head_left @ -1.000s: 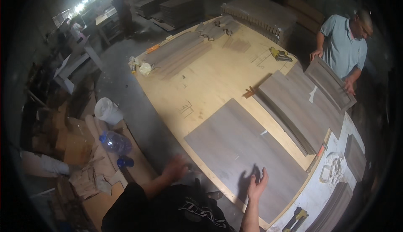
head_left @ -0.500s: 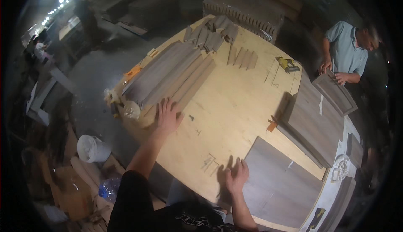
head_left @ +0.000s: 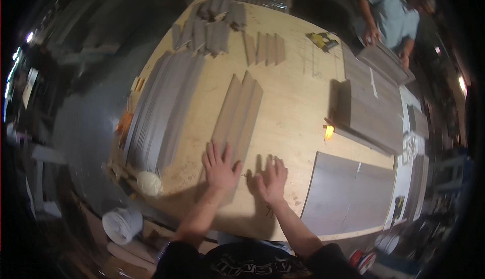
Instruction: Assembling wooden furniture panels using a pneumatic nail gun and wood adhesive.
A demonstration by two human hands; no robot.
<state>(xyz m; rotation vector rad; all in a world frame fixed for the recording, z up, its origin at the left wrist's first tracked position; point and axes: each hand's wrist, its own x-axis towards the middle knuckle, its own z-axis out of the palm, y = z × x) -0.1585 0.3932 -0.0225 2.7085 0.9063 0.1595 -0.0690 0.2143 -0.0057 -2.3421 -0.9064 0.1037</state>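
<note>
My left hand (head_left: pixel 221 170) lies with spread fingers on the near ends of a few long wooden strips (head_left: pixel 237 110) with angled far ends, placed side by side on the light plywood table (head_left: pixel 293 107). To its right, my right hand (head_left: pixel 273 180) is held low over the tabletop, fingers apart and nothing in it; whether it touches the wood I cannot tell. Further left stands a stack of long grey-brown strips (head_left: pixel 164 107), apart from the ones under my hand. A flat grey-brown panel (head_left: pixel 348 193) lies to the right of my right hand.
Short wood pieces (head_left: pixel 265 48) and a heap of offcuts (head_left: pixel 207 24) occupy the far side. A yellow-green power tool (head_left: pixel 322 40) lies far right. Across the table a co-worker (head_left: pixel 389 14) holds a framed panel (head_left: pixel 386 62). A white bucket (head_left: pixel 122 226) stands at lower left.
The strips under my left hand have shifted right, away from the stack. My left hand has moved right with them. My right hand has come left, away from the flat panel. The view has turned.
</note>
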